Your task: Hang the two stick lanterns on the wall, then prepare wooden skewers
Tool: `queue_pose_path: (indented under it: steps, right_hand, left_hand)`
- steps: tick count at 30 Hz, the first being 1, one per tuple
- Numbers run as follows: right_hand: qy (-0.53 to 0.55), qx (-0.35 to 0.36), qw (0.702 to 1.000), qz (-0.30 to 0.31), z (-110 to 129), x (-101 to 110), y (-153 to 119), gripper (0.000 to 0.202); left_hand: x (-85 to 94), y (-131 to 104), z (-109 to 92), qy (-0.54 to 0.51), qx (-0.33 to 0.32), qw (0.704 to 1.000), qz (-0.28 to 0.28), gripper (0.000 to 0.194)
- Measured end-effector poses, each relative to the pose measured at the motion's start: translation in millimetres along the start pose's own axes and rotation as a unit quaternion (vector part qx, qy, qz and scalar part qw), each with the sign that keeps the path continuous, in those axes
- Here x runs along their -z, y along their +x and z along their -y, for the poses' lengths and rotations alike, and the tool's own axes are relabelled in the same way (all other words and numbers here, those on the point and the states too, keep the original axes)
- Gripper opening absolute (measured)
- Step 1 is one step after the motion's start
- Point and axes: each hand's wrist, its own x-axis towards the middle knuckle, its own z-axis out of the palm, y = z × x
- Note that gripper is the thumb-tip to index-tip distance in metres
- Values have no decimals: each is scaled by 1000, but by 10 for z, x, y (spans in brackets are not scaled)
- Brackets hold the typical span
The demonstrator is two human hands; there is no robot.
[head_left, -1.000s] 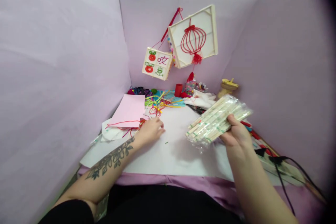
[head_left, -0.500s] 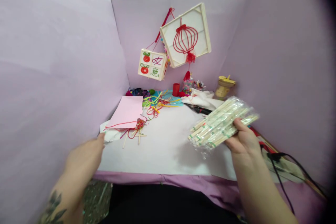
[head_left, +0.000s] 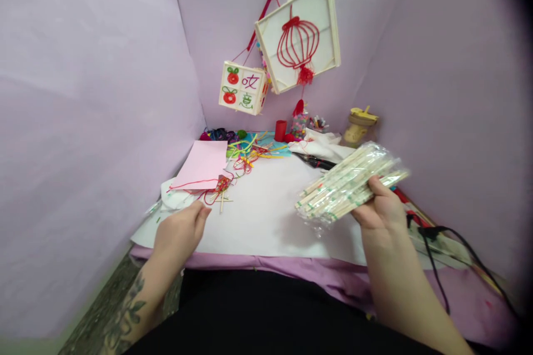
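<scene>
My right hand (head_left: 381,208) grips the right end of a clear plastic packet of wrapped wooden chopsticks (head_left: 350,183), held tilted above the white sheet. My left hand (head_left: 181,230) is closed at the left front, its fingers curled together; whatever it may hold is hidden. Just beyond it lie a pink paper sheet (head_left: 202,163), red yarn and a few thin sticks (head_left: 222,201). Scattered yarn and coloured strips (head_left: 250,156) spread behind these. Black-handled pliers or scissors (head_left: 316,162) rest behind the packet.
A square lantern with a red design (head_left: 297,44) and a small box lantern (head_left: 241,89) hang at the back wall. A red roll (head_left: 280,131), white cloth (head_left: 322,145) and yellow-lidded cup (head_left: 358,126) stand or lie at the back. Black cords (head_left: 441,233) are at right.
My left hand has moved right, from the left edge of the table to in front of the sticks. My right hand still holds the packet. The view has tilted down slightly.
</scene>
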Motion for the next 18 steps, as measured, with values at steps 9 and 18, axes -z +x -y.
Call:
queue_pose_path:
  steps: [9,18]
  right_hand:
    - [-21,-21,1000,7,-73,-6,-21,25]
    - [-24,-31,999,24,-164,53,35,25]
  left_hand:
    - [-310,-269,-350,-229,-377,893,85,22]
    - [-698,-307,-420,-116,-560,820,-29,20]
